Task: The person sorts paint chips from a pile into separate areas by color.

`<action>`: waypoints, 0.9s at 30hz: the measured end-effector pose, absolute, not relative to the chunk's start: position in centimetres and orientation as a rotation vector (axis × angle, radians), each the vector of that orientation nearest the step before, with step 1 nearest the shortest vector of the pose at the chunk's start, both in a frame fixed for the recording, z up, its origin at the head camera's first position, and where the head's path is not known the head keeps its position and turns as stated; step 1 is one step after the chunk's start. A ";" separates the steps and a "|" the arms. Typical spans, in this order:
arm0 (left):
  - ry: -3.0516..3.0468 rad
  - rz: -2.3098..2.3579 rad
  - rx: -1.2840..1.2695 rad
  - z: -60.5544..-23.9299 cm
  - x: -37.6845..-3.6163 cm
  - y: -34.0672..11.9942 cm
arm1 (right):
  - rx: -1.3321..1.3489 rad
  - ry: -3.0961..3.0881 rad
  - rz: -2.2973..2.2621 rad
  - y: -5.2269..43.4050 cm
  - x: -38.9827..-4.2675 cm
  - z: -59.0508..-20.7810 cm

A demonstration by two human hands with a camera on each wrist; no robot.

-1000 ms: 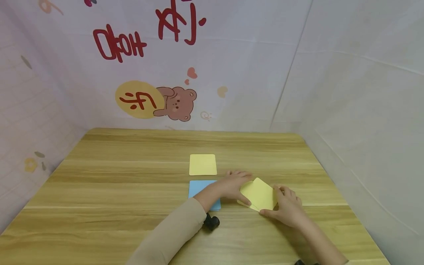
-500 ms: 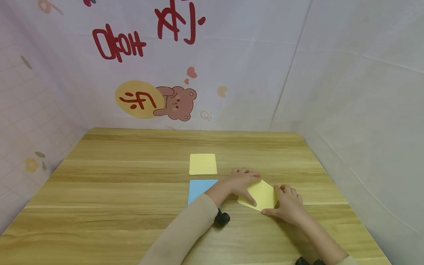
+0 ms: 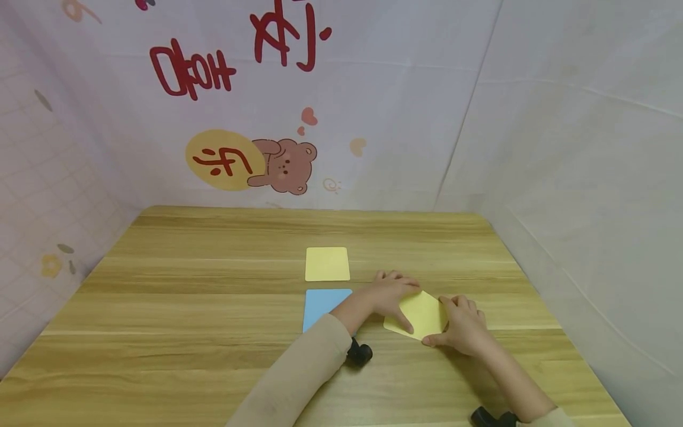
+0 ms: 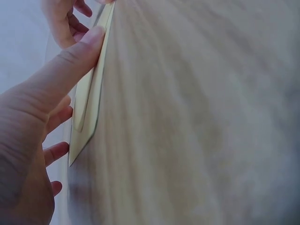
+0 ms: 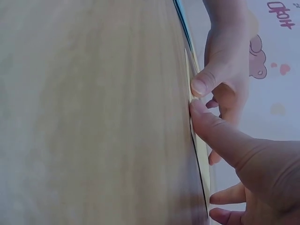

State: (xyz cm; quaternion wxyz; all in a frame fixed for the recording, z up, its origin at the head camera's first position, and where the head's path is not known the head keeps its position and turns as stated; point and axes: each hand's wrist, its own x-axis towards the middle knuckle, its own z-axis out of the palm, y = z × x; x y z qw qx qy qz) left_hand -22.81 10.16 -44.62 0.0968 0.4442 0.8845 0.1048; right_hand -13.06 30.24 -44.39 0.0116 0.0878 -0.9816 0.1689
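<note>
Wooden table [image 3: 187, 308] filling lower frame, yellow sheet [image 3: 327, 264] lying centre, blue sheet [image 3: 320, 305] sitting below it, folded yellow sheet [image 3: 421, 314] lying right of centre

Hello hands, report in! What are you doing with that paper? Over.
Left hand and right hand both press the yellow paper flat on the table. Blue paper and another yellow sheet lie apart, left.
</note>
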 end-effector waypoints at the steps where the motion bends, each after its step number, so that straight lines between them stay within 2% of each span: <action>1: 2.620 0.316 1.314 -44.7 -22.8 10.2 | 0.269 -3.062 0.534 30.2 -13.1 -44.4; 27: 2.666 0.324 1.346 -44.5 -22.4 9.8 | 0.363 -3.037 0.654 30.1 -12.5 -44.3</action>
